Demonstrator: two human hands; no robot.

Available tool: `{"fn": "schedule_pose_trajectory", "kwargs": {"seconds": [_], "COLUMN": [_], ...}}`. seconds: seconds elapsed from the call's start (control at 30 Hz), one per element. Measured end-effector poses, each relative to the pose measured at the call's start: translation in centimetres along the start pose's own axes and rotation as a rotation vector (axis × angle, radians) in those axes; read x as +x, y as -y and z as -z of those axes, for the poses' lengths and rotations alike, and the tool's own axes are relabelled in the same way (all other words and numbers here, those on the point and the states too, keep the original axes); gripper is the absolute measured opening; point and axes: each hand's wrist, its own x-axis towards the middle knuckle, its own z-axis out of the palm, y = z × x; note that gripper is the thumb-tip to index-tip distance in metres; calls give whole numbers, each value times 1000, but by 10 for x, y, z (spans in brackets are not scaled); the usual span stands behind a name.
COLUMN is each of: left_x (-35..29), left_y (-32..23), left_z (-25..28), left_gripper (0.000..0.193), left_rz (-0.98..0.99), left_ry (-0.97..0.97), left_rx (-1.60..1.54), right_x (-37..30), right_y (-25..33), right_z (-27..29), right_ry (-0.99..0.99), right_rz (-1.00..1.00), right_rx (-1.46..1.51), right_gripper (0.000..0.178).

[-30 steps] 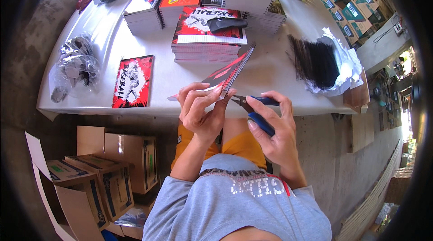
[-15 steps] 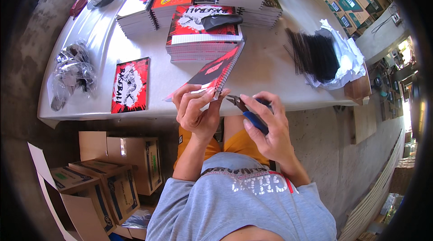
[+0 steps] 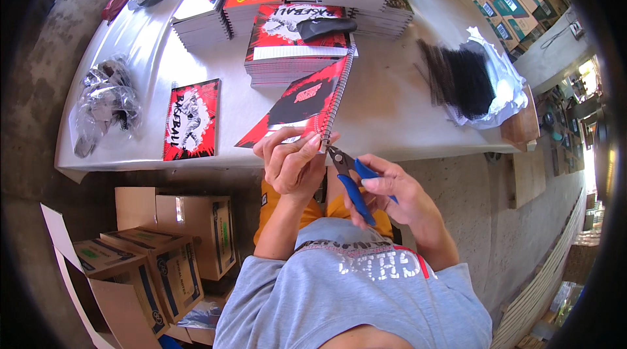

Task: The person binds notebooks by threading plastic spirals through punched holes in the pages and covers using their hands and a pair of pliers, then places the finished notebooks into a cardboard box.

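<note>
In the head view, the blue-handled pliers (image 3: 339, 159) now reach the lower end of the notebook's wire spiral (image 3: 337, 104), gripped by the right hand (image 3: 406, 193), while the left hand (image 3: 290, 165) pinches the red-and-black notebook (image 3: 300, 106) near its bottom corner, tilted over the worktop's (image 3: 398, 114) near edge.

The blue-handled pliers (image 3: 343, 165) have reached the near end of the coil (image 3: 338, 99). The notebook (image 3: 302, 98) has turned, showing more cover.

A grey, white-lettered T-shirt (image 3: 356, 293) is worn with mustard-yellow shorts (image 3: 336, 209).
</note>
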Motion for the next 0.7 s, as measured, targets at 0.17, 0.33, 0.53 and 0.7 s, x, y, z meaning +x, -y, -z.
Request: {"fn": "schedule_pose_trajectory", "kwargs": {"seconds": [0.17,0.33,0.53,0.7], "left_x": [12,33,70,133], "left_y": [8,24,46,74], "left_z": [17,55,116,124], "left_gripper": [30,17,7,9], "left_rz": [316,699,401,-67], "left_ry": [-197,-464,-222,279], "left_rx": [-137,-321,28,371], "right_x": [14,17,80,186], "right_y": [-5,-25,31,24], "right_z": [4,102,35,-75], "right_ry": [-507,-865,-579,63], "right_rz": [438,328,714,363], "right_rx": [-1344,-1455,-1407,-854], "right_gripper": [43,42,58,53]}}
